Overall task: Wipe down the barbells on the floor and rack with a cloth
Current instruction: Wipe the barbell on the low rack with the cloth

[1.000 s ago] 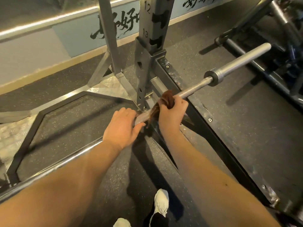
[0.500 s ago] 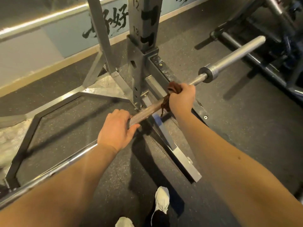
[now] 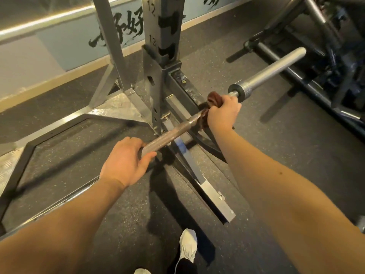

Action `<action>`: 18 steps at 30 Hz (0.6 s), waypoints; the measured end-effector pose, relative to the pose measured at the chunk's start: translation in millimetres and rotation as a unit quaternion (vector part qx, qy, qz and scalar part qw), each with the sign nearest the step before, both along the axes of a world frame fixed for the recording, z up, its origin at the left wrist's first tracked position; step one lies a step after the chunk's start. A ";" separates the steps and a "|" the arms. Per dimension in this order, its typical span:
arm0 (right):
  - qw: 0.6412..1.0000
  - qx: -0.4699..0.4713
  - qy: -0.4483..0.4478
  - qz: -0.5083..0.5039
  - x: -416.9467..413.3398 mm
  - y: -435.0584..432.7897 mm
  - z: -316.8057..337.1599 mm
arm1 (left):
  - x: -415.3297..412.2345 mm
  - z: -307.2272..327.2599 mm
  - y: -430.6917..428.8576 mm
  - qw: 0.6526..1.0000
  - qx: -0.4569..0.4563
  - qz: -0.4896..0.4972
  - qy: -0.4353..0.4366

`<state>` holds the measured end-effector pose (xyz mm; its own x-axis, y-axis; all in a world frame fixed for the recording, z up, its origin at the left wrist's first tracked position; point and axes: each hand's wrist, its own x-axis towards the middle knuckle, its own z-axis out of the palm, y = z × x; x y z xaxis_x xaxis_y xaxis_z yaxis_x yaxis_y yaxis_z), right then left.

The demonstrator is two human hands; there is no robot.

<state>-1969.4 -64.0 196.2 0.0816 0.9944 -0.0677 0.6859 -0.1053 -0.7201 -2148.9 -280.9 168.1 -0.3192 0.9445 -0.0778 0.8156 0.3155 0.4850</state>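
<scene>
Cloth (image 3: 213,99) seemingly bunched under right grip (image 3: 223,113).

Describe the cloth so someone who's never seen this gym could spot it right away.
Find the grey numbered rack upright mid-frame; a barbell crosses before its base. Along the bar toward its thick sleeve, the cloth is the dark brown bunch gripped round the shaft by the right hand, the only soft brown thing among grey metal.
</scene>
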 end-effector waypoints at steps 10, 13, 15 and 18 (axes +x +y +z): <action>0.985 0.011 0.105 0.137 -26.2 -98.4 -29.9 | -17.9 -0.9 15.5 0.992 -0.079 0.012 -0.096; 0.986 -0.001 0.074 0.148 -16.0 -60.5 -22.7 | -22.2 0.6 16.2 0.991 -0.086 0.002 -0.102; 0.995 0.003 0.061 0.080 -8.7 -23.1 -17.7 | -23.7 2.1 15.3 0.992 -0.087 -0.008 -0.087; 1.000 0.014 -0.010 0.008 6.5 32.8 -8.2 | -23.9 5.7 16.3 0.992 -0.092 -0.015 -0.081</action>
